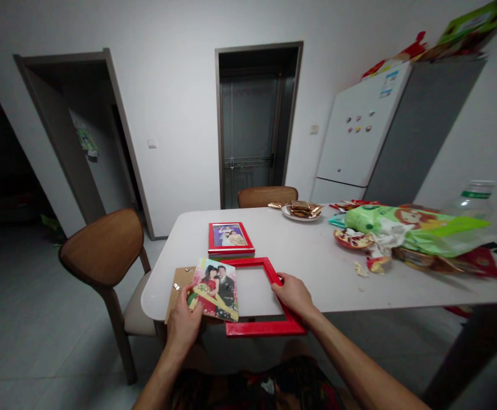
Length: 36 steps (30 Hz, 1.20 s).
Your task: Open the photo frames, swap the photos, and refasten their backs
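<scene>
My left hand (184, 319) is closed on a photo print (216, 287) of a couple, one in a red dress and one in a dark suit. Behind the print, at its left, shows a brown backing board (182, 282) with small metal clips; whether my fingers grip it too is hidden. In my right hand (295, 293) is the right side of a red picture frame (257, 328), which has an open middle with the table showing through. The frame's lower edge juts past the table's near edge, and its left side is covered by the print. Beyond it lies another red-framed photo (231, 238).
On the white table (291, 250), a plate of wrapped snacks (302, 210) stands at the far side. To the right are a green package (411, 225), fruit peels (353, 238) and a clear bottle (473, 199). A wooden chair (103, 245) is at the left.
</scene>
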Each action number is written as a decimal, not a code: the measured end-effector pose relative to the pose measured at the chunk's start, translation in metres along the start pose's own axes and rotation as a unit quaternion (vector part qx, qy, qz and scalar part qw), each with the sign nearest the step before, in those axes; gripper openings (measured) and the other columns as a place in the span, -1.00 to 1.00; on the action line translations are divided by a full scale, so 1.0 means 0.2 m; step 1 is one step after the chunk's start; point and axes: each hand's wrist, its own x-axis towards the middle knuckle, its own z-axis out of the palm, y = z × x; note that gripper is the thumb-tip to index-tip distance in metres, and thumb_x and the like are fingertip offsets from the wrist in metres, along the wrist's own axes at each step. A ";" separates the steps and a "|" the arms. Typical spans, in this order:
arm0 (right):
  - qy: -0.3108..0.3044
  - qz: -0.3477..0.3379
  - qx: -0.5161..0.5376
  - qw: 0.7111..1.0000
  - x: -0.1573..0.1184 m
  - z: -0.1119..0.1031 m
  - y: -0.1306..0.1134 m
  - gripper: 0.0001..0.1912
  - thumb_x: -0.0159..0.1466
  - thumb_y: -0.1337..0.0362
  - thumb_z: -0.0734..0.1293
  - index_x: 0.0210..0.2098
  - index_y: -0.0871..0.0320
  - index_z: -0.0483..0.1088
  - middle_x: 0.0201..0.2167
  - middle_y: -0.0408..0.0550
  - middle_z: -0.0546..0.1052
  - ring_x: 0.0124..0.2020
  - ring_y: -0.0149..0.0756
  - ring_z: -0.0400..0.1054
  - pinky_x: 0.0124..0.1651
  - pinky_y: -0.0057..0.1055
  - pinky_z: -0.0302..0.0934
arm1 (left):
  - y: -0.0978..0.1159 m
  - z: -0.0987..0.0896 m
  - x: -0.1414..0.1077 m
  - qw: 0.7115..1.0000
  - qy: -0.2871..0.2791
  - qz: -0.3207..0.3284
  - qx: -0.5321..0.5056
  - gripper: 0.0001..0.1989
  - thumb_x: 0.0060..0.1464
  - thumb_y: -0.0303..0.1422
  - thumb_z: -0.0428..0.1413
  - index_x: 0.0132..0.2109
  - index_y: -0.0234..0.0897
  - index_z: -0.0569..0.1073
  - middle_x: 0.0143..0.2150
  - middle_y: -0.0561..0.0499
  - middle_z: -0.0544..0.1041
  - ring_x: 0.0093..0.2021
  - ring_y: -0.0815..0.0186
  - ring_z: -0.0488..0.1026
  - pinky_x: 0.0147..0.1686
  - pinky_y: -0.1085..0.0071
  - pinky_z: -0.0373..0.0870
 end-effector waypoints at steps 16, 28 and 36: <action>0.000 0.008 -0.050 0.999 -0.02 0.00 -0.02 -0.56 0.06 0.22 0.14 -0.09 0.19 0.33 -0.20 0.10 0.45 -0.22 -0.19 0.34 -0.25 -0.41 0.13 | -0.03 0.01 -0.06 0.961 -0.009 0.105 0.257 -0.70 -0.04 -0.33 -0.05 -0.12 -0.30 0.34 -0.22 -0.11 0.43 -0.17 0.17 0.35 -0.20 0.27 0.22; -0.005 0.014 -0.046 0.999 -0.03 0.00 -0.02 -0.57 0.09 0.21 0.13 -0.07 0.20 0.31 -0.19 0.11 0.44 -0.22 -0.19 0.34 -0.26 -0.40 0.13 | -0.01 0.11 -0.12 0.949 -0.084 0.258 0.159 -0.57 -0.13 -0.41 0.02 -0.02 -0.31 0.28 0.09 -0.17 0.25 0.10 0.10 0.13 0.07 0.06 0.02; -0.007 -0.003 -0.056 0.998 -0.03 0.01 -0.04 -0.61 0.09 0.22 0.15 -0.12 0.22 0.34 -0.26 0.10 0.43 -0.27 -0.24 0.33 -0.29 -0.43 0.11 | 0.00 0.17 -0.11 0.945 -0.093 0.265 0.169 -0.50 -0.16 -0.57 -0.06 0.02 -0.32 0.25 0.12 -0.19 0.22 0.15 0.13 0.09 0.09 0.02 -0.03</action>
